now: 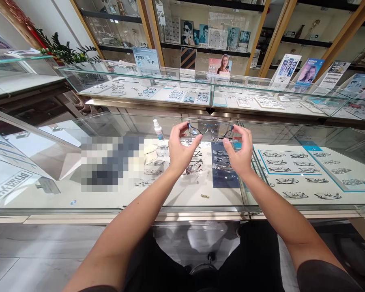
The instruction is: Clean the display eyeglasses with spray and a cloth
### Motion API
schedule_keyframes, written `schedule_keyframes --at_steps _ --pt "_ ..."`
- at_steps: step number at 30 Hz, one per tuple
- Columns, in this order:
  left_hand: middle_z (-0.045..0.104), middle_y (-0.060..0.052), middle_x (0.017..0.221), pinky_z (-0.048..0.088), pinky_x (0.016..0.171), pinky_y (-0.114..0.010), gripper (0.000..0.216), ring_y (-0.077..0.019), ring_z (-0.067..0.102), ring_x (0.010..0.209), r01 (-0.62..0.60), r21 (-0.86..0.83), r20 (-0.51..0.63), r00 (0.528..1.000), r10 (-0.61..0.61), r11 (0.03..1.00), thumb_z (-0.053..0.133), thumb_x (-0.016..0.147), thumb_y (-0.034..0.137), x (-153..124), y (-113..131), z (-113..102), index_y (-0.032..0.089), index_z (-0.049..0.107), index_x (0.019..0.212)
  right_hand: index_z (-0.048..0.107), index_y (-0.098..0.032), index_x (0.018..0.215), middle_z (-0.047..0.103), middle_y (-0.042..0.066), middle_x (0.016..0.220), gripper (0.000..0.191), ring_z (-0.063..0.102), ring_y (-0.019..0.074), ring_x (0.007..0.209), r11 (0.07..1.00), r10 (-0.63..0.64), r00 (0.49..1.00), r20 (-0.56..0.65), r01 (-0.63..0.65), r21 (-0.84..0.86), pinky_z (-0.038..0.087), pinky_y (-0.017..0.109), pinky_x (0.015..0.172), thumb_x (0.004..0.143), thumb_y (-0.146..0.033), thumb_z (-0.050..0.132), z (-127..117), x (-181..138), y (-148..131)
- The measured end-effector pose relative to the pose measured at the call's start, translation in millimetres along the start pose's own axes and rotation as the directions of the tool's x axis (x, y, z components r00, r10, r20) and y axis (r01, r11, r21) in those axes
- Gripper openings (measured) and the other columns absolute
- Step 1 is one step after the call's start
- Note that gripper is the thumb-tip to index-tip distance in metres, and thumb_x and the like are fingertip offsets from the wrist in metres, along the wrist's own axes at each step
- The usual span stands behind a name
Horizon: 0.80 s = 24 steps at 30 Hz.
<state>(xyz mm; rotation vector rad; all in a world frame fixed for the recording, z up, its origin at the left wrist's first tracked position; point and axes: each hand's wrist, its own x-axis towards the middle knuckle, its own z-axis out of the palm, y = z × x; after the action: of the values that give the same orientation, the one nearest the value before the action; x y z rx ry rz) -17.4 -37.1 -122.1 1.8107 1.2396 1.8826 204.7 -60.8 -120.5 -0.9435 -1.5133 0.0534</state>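
Bright, whitish light fills my view; pale glare streaks the floor (pixel 48 241) below the bench (pixel 182 198), and reflections veil the bench's glass. On the bench's left part, coarse pixels hide a patch (pixel 111 164). Behind the bench, wide-lens distortion splays the cabinet uprights (pixel 149 32) outward.

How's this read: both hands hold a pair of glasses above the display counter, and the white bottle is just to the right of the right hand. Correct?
Not quite: the head view shows the white bottle just to the left of the left hand. Both it and the right hand do hold a pair of glasses above the display counter.
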Motion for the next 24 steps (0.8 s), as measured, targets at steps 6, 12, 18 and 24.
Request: schedule_keyframes --at_steps 6,12,18,24 --pt "0.070 -0.015 0.143 0.059 0.109 -0.048 0.068 -0.0302 0.071 0.133 0.046 -0.013 -0.032 0.998 -0.046 0.999 0.092 0.084 0.050 0.9 -4.4 2.0 0.024 0.062 0.139 0.061 -0.035 0.146 0.066 0.011 0.138 0.047 0.065 0.0321 0.129 0.996 -0.089 0.995 0.034 0.089 0.010 0.065 0.055 0.097 0.101 -0.040 0.071 0.7 -3.1 -7.0" --pt "0.069 -0.015 0.141 0.059 0.104 -0.045 0.067 -0.0295 0.070 0.131 -0.040 0.021 -0.095 0.995 0.041 0.999 0.089 0.086 0.051 2.6 -4.6 -0.3 0.023 0.060 0.140 0.063 -0.034 0.145 0.067 0.012 0.140 0.045 0.067 0.0315 0.129 0.996 -0.021 0.999 0.034 0.018 0.089 0.066 0.055 0.099 0.102 -0.047 0.068 2.9 -5.3 -9.8" --pt "0.067 -0.016 0.139 0.059 0.099 -0.049 0.070 -0.0329 0.065 0.132 -0.283 0.186 -0.163 0.935 0.313 0.941 0.088 0.085 0.055 5.5 0.6 -5.2 0.024 0.059 0.141 0.072 -0.029 0.136 0.072 0.013 0.142 0.042 0.072 0.0277 0.131 0.939 0.205 0.978 0.031 -0.206 0.276 0.064 0.050 0.107 0.103 -0.054 0.068 7.2 -3.0 -3.4" --pt "0.067 -0.016 0.140 0.059 0.097 -0.051 0.071 -0.0342 0.064 0.133 -0.292 0.190 -0.162 0.932 0.323 0.937 0.087 0.085 0.058 4.5 1.4 -4.4 0.025 0.058 0.141 0.078 -0.028 0.130 0.078 0.012 0.139 0.043 0.073 0.0274 0.132 0.912 0.293 0.954 0.066 -0.300 0.280 0.064 0.051 0.109 0.102 -0.058 0.069 4.7 0.9 -1.3"
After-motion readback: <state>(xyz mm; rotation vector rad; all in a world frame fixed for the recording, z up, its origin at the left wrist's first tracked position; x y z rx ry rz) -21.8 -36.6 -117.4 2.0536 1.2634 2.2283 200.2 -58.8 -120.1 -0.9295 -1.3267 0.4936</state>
